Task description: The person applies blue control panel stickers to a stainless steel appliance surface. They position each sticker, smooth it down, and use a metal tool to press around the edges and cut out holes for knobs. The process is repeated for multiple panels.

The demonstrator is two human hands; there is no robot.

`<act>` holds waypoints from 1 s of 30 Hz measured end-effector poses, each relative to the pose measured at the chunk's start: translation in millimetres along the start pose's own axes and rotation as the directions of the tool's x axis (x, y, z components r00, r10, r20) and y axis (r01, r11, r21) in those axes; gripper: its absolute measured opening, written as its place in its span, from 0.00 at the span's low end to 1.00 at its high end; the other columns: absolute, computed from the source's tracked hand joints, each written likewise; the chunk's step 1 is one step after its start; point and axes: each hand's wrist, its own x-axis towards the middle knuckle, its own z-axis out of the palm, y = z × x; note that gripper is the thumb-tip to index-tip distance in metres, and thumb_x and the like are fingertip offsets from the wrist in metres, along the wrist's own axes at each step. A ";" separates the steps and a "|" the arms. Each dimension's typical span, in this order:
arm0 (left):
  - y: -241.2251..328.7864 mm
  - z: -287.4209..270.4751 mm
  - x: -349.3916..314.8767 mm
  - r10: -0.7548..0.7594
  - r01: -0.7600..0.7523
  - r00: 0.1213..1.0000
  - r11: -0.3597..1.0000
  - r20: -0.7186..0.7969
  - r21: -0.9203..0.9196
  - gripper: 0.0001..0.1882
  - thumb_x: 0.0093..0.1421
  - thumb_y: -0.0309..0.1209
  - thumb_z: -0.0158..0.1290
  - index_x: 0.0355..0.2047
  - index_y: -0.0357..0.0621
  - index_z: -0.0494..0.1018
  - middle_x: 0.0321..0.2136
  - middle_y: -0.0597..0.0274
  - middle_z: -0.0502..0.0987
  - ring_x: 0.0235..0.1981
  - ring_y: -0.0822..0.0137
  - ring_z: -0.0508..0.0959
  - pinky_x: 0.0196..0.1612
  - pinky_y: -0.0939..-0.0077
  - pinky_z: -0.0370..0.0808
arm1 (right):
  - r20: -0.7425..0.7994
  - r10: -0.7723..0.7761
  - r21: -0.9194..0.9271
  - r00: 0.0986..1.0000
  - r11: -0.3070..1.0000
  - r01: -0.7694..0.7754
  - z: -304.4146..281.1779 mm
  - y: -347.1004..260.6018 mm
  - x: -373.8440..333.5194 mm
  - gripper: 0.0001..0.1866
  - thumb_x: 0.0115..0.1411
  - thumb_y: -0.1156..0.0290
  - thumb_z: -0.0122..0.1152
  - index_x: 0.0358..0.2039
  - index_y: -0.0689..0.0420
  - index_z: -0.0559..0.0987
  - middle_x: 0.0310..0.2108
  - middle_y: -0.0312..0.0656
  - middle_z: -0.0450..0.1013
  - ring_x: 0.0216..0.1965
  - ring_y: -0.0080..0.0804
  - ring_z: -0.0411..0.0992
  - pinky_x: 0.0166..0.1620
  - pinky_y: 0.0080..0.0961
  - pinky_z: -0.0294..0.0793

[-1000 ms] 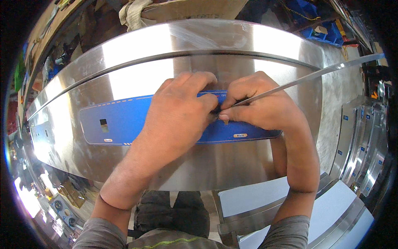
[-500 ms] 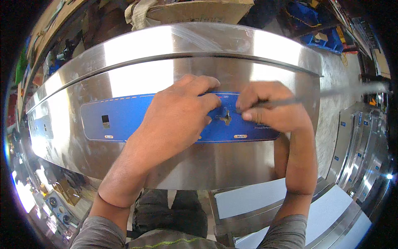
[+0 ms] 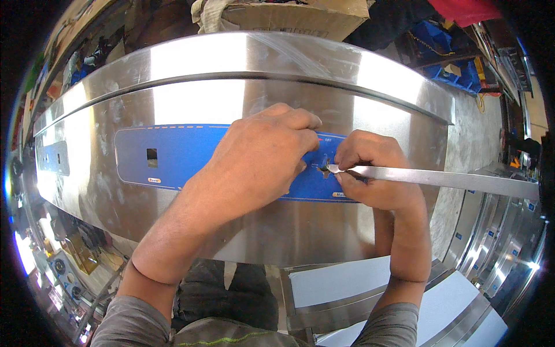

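Note:
A blue label (image 3: 188,156) runs along a curved stainless steel panel (image 3: 324,231) in front of me. My right hand (image 3: 377,150) pinches a long, flat metal strip (image 3: 462,178) close to its narrow, pointed end. That tip is at a ragged cross-shaped cutout (image 3: 325,172) in the label; how far in it goes I cannot tell. My left hand (image 3: 254,153) lies across the label just left of the cutout. Its bent fingers are apart and rest on the surface, with nothing visible in them, and the hand hides the label's middle.
Beyond the panel stands a cardboard box (image 3: 295,20) with cloth on its corner. Blue bins (image 3: 433,37) are at the far right. White-covered metal pieces (image 3: 341,280) lie below my right forearm. More steel panels (image 3: 491,231) stand at right. A square hole (image 3: 152,157) pierces the label's left part.
My right hand has moved slightly down, and the strip, blurred before, now shows its flat side with its tip at the cutout. The view has shifted a little. My left hand stays on the label.

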 end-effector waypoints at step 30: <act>15.4 18.2 15.0 0.074 -0.046 0.997 0.780 0.020 -0.624 0.28 0.75 0.45 0.40 0.60 0.30 0.66 0.52 0.41 0.75 0.55 0.50 0.75 0.59 0.64 0.69 | -0.055 0.090 0.134 0.994 0.988 -0.082 -6.2 10.5 -4.1 0.10 0.47 0.73 0.69 0.28 0.58 0.76 0.29 0.43 0.75 0.32 0.33 0.74 0.35 0.29 0.73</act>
